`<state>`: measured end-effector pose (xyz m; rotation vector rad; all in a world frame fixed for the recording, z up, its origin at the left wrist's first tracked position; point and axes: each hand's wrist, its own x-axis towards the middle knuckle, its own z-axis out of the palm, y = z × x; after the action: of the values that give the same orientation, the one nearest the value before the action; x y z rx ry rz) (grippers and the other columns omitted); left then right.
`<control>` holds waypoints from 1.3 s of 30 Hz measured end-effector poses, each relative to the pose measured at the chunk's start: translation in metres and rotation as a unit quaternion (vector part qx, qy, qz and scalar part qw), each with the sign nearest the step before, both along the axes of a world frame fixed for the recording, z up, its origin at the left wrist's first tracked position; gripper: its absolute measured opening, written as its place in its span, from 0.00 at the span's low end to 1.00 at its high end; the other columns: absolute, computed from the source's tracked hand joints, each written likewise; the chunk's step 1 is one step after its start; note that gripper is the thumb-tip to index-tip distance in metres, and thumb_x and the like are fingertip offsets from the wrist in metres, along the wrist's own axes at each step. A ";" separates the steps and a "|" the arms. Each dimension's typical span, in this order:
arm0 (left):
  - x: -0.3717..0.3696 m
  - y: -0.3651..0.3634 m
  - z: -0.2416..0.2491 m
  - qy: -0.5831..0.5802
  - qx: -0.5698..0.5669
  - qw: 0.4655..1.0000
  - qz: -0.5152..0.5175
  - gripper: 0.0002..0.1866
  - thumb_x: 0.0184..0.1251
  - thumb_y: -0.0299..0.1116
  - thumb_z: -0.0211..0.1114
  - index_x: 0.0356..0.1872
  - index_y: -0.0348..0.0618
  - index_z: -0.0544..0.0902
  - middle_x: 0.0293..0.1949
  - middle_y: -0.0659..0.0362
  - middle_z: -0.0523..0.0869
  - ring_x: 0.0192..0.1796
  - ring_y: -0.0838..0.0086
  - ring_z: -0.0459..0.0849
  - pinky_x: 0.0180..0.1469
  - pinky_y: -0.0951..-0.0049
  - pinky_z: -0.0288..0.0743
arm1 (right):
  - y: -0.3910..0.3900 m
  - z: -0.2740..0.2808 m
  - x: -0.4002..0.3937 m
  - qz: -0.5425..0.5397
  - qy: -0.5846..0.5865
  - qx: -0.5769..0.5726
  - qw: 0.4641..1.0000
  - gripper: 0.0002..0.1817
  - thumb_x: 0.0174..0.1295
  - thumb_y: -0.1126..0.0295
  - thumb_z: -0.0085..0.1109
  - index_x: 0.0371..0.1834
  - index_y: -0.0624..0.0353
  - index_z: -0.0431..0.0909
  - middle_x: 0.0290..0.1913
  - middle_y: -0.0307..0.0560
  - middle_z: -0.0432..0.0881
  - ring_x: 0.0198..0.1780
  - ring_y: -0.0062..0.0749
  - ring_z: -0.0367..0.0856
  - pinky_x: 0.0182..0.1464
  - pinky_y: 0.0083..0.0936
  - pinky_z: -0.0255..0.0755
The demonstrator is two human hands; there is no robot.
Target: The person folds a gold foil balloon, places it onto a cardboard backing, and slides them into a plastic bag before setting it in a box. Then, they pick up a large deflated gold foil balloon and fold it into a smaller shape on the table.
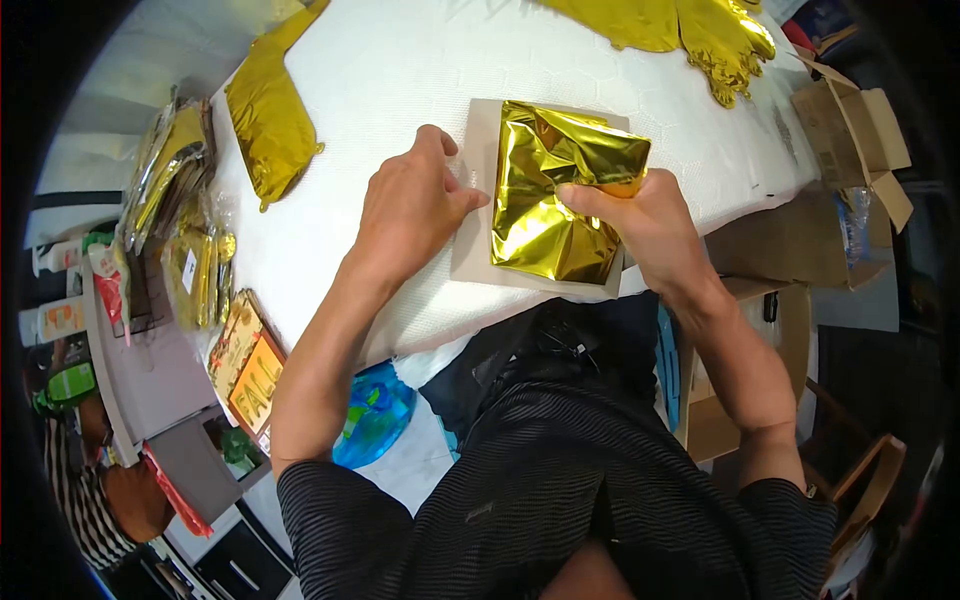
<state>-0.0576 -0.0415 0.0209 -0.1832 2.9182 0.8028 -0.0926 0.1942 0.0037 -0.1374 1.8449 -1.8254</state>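
A folded gold foil balloon [548, 215] lies on a grey-beige cardboard sheet [472, 245] near the front edge of the white-covered table. My right hand [645, 225] grips the foil at its right side, thumb pressed on top and the other fingers curled beneath the raised fold. Creases run from under that thumb across the shiny surface. To the left, my left hand [415, 205] is open over the cardboard's left border, fingers bent and apart from the thumb, with nothing in it. Its thumb tip points at the foil's left edge.
Flat gold foil balloons lie at the table's far left [270, 120] and far right [650, 20]. Packets of gold foil [200, 270] hang at the left edge, above a "FALL" package [250, 370]. An open cardboard box [850, 130] stands at the right.
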 end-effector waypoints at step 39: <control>-0.013 0.013 -0.020 -0.186 0.477 0.854 0.094 0.19 0.62 0.32 0.77 0.48 0.28 0.85 0.38 0.49 0.90 0.33 0.72 0.90 0.33 0.72 0.85 | -0.001 -0.004 -0.011 0.003 -0.025 0.050 0.998 0.19 0.60 0.68 0.75 0.49 0.71 0.85 0.42 0.46 0.89 0.40 0.23 0.86 0.45 0.22 0.80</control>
<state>-0.0707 -0.0289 0.0009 -0.4529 1.8668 1.8672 -0.1034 0.1930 -0.0004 -0.0610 1.8945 -1.7124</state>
